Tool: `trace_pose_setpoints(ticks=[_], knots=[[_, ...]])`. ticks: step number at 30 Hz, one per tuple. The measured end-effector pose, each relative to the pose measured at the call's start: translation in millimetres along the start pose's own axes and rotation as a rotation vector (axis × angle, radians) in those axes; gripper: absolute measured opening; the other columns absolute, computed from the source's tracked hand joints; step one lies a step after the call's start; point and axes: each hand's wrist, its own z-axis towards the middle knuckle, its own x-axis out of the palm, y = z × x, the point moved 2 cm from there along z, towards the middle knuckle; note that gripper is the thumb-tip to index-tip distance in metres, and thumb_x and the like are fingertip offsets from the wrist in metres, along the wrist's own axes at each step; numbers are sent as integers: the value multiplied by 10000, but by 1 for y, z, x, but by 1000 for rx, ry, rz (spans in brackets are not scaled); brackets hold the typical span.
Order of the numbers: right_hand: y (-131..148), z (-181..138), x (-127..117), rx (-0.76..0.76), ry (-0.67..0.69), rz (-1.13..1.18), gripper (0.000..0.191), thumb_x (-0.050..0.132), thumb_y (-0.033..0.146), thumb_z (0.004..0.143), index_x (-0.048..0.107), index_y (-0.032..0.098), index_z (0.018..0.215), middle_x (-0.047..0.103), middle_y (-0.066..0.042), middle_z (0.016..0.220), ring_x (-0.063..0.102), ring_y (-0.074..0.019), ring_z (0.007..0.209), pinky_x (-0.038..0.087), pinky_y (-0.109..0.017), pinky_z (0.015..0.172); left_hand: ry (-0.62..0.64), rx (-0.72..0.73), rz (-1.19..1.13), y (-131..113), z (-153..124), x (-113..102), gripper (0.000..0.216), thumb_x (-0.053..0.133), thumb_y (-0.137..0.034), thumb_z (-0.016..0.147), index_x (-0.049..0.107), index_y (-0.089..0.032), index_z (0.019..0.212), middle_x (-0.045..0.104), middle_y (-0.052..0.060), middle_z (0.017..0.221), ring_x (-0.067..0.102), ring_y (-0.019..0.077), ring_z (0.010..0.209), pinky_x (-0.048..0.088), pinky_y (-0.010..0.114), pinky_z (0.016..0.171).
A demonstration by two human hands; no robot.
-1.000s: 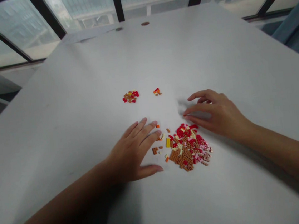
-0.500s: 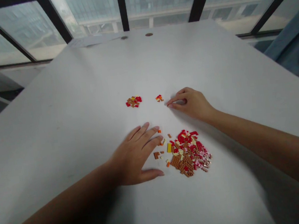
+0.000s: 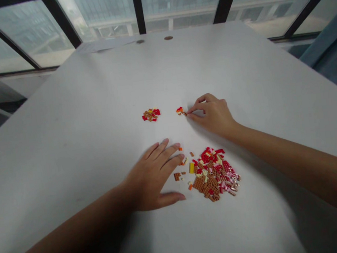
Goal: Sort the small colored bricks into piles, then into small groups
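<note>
My right hand (image 3: 211, 111) pinches a small brown brick (image 3: 185, 114) between thumb and index finger. That brick is at the right edge of a small cluster of red and orange bricks (image 3: 179, 110). Palm down, my left hand (image 3: 154, 177) rests on the table with its fingers spread. Its fingertips touch or lie close by a few loose orange and cream bricks. Just right of it spreads a large pile of brown, red, pink and cream bricks (image 3: 212, 174), with a yellow brick (image 3: 192, 167) at its left edge.
Farther off to the left sits another cluster of red, brown and yellow bricks (image 3: 151, 115). All of it lies on a white table (image 3: 68, 154). At the far edge are paper sheets (image 3: 104, 45) and two round disc shapes (image 3: 168, 38), before a window.
My right hand has shifted slightly left and away from me, bringing its brick up to the small red and orange cluster. My left hand stays in place.
</note>
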Motion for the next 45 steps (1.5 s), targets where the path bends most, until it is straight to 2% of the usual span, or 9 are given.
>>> trace_pose_setpoints(ticks=[7,12,16,19,24,28,32,38,45], knots=[[-1,-1,0,-56,19,-10,218,599,331,878,795,280,956,662,-113,1066,616,-267,908,460,-504,816,22,-1,23,0,1,-1,780,552,-660,881,457,-112,1428,388,213,1567,252,406,1498,259,591,1193],[1,-11,-8,-122,85,-30,258,600,243,847,776,274,1033,650,-116,1097,623,-242,871,496,-477,800,10,9,33,-1,1,-2,779,547,-655,887,463,-91,1419,402,225,1554,271,414,1489,276,597,1184],[12,-42,-34,-272,91,95,281,529,173,890,757,262,1029,645,-87,1068,592,-153,696,526,-384,697,4,11,33,-1,2,-2,775,551,-655,885,467,-96,1415,409,223,1551,278,409,1487,276,589,1187],[22,-76,-50,-399,127,199,352,461,74,892,737,273,984,633,-68,1092,611,-154,771,525,-330,655,-9,5,38,-2,1,-2,781,575,-643,877,453,-96,1421,413,217,1550,280,400,1489,268,577,1195],[29,-110,-55,-475,25,144,365,452,58,907,697,277,1065,633,-68,1128,608,-170,852,524,-348,749,-33,14,50,-3,-2,-1,839,626,-604,866,367,-66,1456,410,231,1546,265,371,1501,256,543,1215],[35,-110,-53,-556,4,62,308,481,67,896,669,221,1085,648,-82,1101,612,-187,894,506,-382,803,-61,28,61,-3,-4,-1,830,612,-593,889,332,-61,1462,404,257,1538,256,373,1505,265,546,1213],[38,-108,-52,-583,46,45,312,473,46,895,672,195,1084,647,-118,1126,614,-214,998,495,-394,833,-91,71,61,-4,-5,-4,732,575,-595,917,402,-85,1414,395,272,1531,294,382,1488,297,542,1199],[41,-110,-51,-625,81,34,297,463,100,925,682,199,1100,637,-131,1195,607,-228,1065,480,-425,891,-48,116,119,-6,-3,-5,629,612,-588,904,470,-282,1434,267,180,1620,291,410,1484,316,584,1173],[40,-109,-50,-612,64,46,288,463,104,927,690,184,1085,620,-143,1226,594,-235,1107,466,-430,921,-119,178,104,-8,-4,-8,514,571,-543,944,529,-180,1306,385,252,1534,347,385,1461,337,548,1169]])
